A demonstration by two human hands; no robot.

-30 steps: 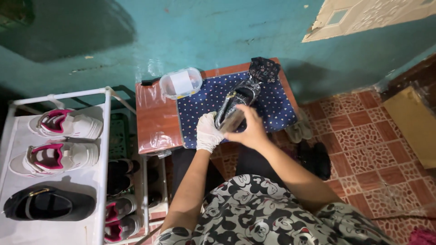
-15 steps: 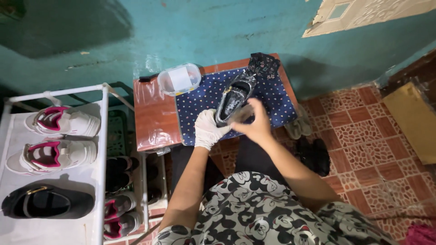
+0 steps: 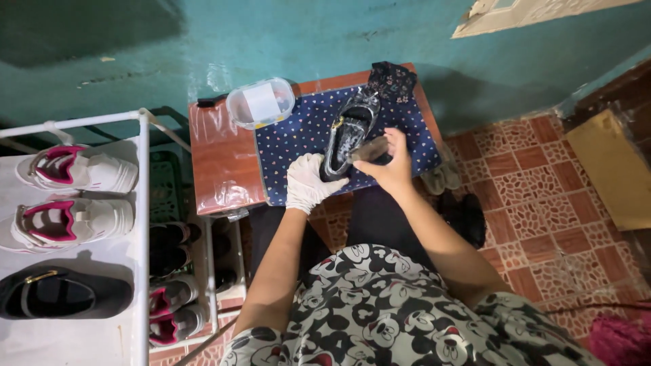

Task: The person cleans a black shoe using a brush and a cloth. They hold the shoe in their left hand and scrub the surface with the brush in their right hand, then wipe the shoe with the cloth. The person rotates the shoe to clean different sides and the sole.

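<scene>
- On the small brown counter (image 3: 224, 156), far centre of the scene, a dark blue dotted cloth (image 3: 298, 132) is lying spread out, with a black shiny shoe (image 3: 347, 132) resting on it, toe pointing far.
- Left hand (image 3: 308, 183), in a white glove, is gripping the near heel end of the shoe; grip is pressed closed around it.
- Right hand (image 3: 386, 163), bare, is pinching a small dark brush or pad (image 3: 369, 149) and pressing it against the right side of the shoe; cannot tell exactly which kind of tool it is.
- A clear plastic tub (image 3: 261, 103) with a white lid is sitting at the far left corner of the cloth, apart from both hands.
- A dark patterned rag (image 3: 392, 80) is lying bunched at the far right corner, just beyond the shoe's toe.
- To the left, a white shoe rack (image 3: 139, 224) is carrying two white-and-pink sneakers (image 3: 74, 196) and a black shoe with a gold buckle (image 3: 61, 295) on its top shelf; more shoes are sitting on lower shelves.
- Right of the counter, a red patterned tile floor (image 3: 542, 217) is showing.
</scene>
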